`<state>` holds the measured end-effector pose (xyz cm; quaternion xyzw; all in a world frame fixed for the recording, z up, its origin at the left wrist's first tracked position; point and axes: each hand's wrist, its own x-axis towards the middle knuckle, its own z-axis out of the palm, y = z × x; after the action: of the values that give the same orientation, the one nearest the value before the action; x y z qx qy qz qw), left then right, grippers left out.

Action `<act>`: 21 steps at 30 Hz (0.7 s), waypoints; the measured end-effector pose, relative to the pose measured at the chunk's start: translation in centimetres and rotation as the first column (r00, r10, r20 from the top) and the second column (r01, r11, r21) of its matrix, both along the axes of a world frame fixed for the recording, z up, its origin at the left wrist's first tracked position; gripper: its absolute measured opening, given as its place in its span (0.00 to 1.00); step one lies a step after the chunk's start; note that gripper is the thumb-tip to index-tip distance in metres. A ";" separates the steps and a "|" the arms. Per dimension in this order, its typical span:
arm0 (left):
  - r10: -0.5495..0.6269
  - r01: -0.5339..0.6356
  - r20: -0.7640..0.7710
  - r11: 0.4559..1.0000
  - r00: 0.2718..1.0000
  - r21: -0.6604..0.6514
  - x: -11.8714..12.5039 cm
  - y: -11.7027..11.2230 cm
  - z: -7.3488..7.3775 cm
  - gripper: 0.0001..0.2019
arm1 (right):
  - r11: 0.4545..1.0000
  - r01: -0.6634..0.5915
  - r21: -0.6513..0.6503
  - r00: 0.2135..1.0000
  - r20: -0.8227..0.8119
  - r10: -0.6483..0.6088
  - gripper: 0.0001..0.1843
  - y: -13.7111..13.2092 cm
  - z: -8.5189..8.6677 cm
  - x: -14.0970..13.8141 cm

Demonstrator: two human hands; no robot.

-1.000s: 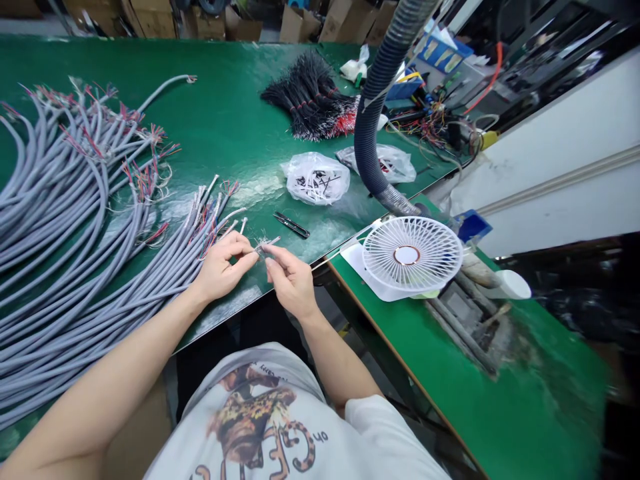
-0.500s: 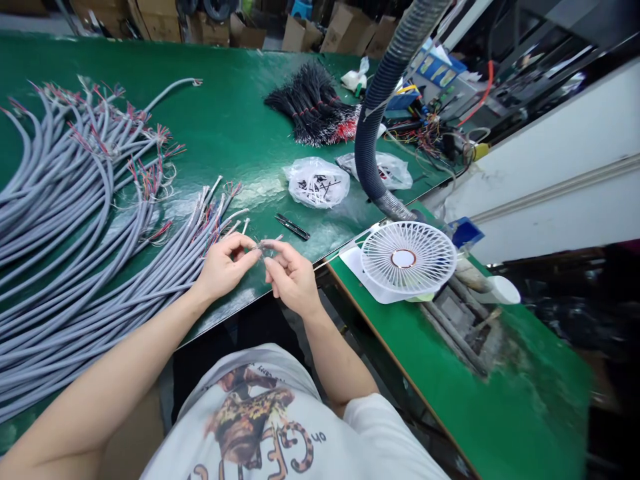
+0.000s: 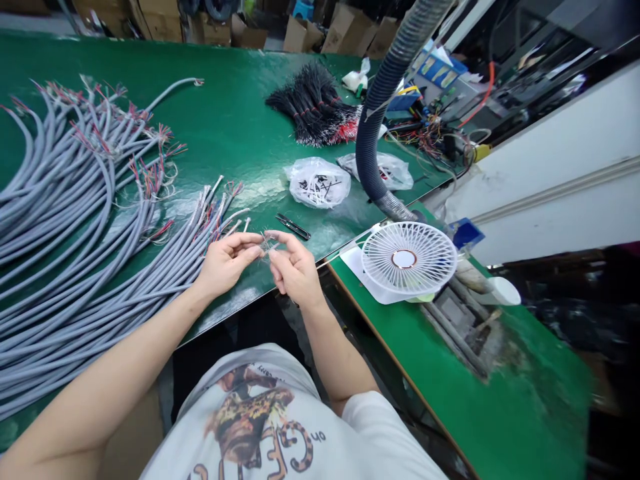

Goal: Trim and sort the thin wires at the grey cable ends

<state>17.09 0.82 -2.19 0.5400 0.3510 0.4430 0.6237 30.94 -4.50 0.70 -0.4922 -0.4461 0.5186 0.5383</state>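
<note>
1. Green bench [image 3: 150, 60], upper centre: clear plastic bag [image 3: 300, 188] holding small black pieces [image 3: 320, 185]; second bag [image 3: 375, 170] just right of it.
2. Centre: left hand [image 3: 227, 263] and right hand [image 3: 295, 270], grips closed, fingertips pinching a small wire bundle [image 3: 267, 245] above the bench.

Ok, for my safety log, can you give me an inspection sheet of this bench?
Surface: green workbench mat, glossy.
Job's things: fine wire strands, pinched between both hands.
Grips: left hand and right hand meet fingertip to fingertip on the strands.
Clutter: black-handled snips near the hands; plastic bag of small black-and-white pieces.
Cables: grey sheathed cables fanned out on the left, coloured cores exposed; bundle of black wires farther back.
Surroundings: white desk fan on a second green bench, ribbed black hose, cardboard boxes.
Other people: nothing seen.
</note>
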 end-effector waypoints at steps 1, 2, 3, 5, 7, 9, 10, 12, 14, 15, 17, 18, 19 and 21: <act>-0.016 0.017 -0.006 1.000 1.000 0.009 0.0 0.0 0.1 0.14 | 1.000 -0.007 -0.014 0.997 -0.072 0.006 0.16 0.1 0.0 0.1; -0.029 0.030 -0.018 0.999 0.999 0.026 0.0 -0.1 0.3 0.13 | 1.000 -0.015 -0.026 0.989 -0.151 0.011 0.16 0.2 -0.1 0.1; -0.037 0.039 -0.033 0.998 0.999 0.045 0.1 -0.1 0.4 0.13 | 0.999 -0.021 -0.037 0.974 -0.227 0.012 0.16 0.3 -0.1 0.2; -0.034 0.038 -0.055 0.997 0.998 0.067 0.2 -0.2 0.5 0.12 | 0.999 -0.011 -0.047 0.943 -0.333 -0.005 0.17 0.5 -0.1 0.3; -0.020 0.024 -0.064 0.997 0.998 0.067 0.3 -0.3 0.6 0.10 | 0.999 0.020 -0.048 0.927 -0.374 -0.037 0.18 0.6 -0.1 0.4; -0.013 0.017 -0.064 0.998 0.998 0.060 0.3 -0.3 0.7 0.09 | 0.998 0.042 -0.052 0.919 -0.389 -0.059 0.19 0.6 -0.1 0.4; -0.014 0.017 -0.060 0.998 0.998 0.057 0.3 -0.3 0.8 0.09 | 0.997 0.042 -0.059 0.917 -0.394 -0.062 0.19 0.6 -0.1 0.4; -0.029 0.031 -0.044 0.998 0.999 0.050 0.3 -0.3 0.9 0.09 | 0.997 0.031 -0.068 0.915 -0.400 -0.055 0.19 0.6 -0.2 0.3; -0.052 0.053 -0.028 0.997 0.998 0.047 0.3 -0.4 0.9 0.09 | 0.998 0.038 -0.050 0.925 -0.376 -0.054 0.19 0.7 -0.3 0.2; -0.064 0.065 -0.028 0.997 0.998 0.046 0.3 -0.4 0.7 0.10 | 0.998 0.056 -0.031 0.937 -0.344 -0.063 0.19 0.7 -0.4 0.2; -0.084 0.086 -0.046 0.995 0.995 0.043 0.5 -0.4 0.3 0.11 | 0.995 0.102 0.010 0.967 -0.237 -0.096 0.20 0.5 -0.6 0.0; -0.088 0.090 -0.061 0.995 0.994 0.046 0.5 -0.4 0.0 0.11 | 0.993 0.113 0.027 0.981 -0.165 -0.107 0.20 0.3 -0.6 -0.1; -0.086 0.090 -0.075 0.995 0.993 0.053 0.6 -0.3 -0.4 0.11 | 0.993 0.111 0.042 0.991 -0.085 -0.107 0.20 0.1 -0.7 -0.2; -0.071 0.079 -0.090 0.993 0.993 0.083 0.7 -0.1 -1.0 0.11 | 0.994 0.078 0.074 0.995 0.060 -0.082 0.19 -0.4 -0.9 -0.7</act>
<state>17.79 0.71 -3.17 0.5981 0.3377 0.4099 0.6002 30.26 -4.90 -0.20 -0.5062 -0.4612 0.4645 0.5615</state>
